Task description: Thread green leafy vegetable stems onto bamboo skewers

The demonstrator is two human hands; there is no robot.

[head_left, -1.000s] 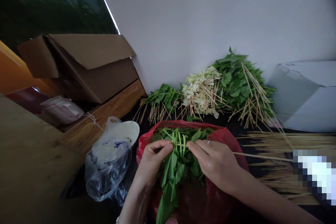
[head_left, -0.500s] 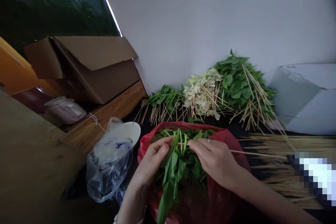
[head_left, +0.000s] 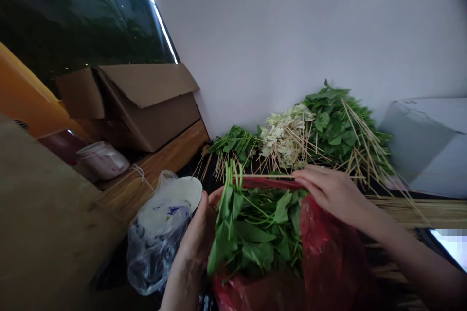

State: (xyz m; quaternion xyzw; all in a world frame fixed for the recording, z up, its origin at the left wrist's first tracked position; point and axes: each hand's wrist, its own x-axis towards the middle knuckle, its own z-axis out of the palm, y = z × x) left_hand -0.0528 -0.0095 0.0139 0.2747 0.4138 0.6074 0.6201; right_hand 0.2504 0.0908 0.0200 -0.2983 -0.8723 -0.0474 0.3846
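Note:
My right hand (head_left: 328,189) is closed on a thin bamboo skewer (head_left: 268,176) that points left over the red plastic bag (head_left: 328,248). On the skewer's left end hangs a small bunch of leafy greens (head_left: 224,223), stems bent over at the top and leaves drooping. My left hand (head_left: 200,228) is beside that bunch, thumb raised and apart from the fingers, which are partly hidden behind the leaves. Below the skewer, loose leafy greens (head_left: 259,238) fill the bag's mouth.
Against the wall lie skewered greens (head_left: 332,121), skewered pale cabbage-like leaves (head_left: 286,136) and a smaller green pile (head_left: 235,143). Bare skewers (head_left: 412,209) lie at right near a phone-like screen (head_left: 447,248). A clear bag (head_left: 153,248), white bowl (head_left: 191,189) and cardboard box (head_left: 160,116) are left.
My right hand has moved up and to the right with the skewer, and the bunch has risen with it. My left hand has moved left, its thumb now away from the stems.

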